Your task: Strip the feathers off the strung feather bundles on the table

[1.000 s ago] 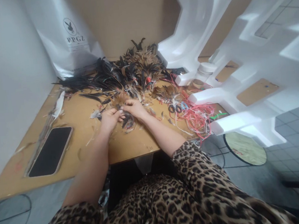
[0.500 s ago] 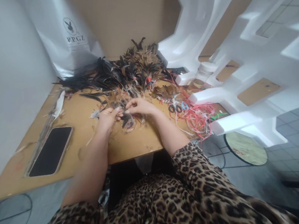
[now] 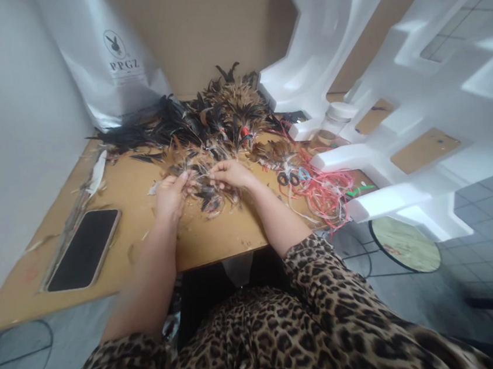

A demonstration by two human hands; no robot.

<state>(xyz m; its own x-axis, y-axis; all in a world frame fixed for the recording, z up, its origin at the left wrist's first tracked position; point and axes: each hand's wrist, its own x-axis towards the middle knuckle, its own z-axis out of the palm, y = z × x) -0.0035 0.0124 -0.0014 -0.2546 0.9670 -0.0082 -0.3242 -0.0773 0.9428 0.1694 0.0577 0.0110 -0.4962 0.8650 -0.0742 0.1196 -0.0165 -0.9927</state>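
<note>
Over a small heap of loose brown and dark feathers [image 3: 210,197], both hands are pinched, a short gap between them. My left hand [image 3: 173,193] is closed with thumb against fingers on a feather whose brown vanes rise above the fingertips. My right hand [image 3: 230,175] is closed in a pinch at the heap's upper right; thin pale feather strands lie at its fingertips, too fine to tell apart. Behind the hands spreads a big pile of black and brown feathers [image 3: 182,123], with something red [image 3: 244,132] among them.
Scissors [image 3: 289,179] and a tangle of pink and white strings [image 3: 327,196] lie to the right, beside white foam pieces [image 3: 372,203] and a white-lidded jar [image 3: 339,115]. A phone [image 3: 83,250] rests at left. A silver bag [image 3: 114,63] stands behind.
My hands have drawn apart: the left moved slightly left, the right slightly right. A brown feather now shows above the left fingertips.
</note>
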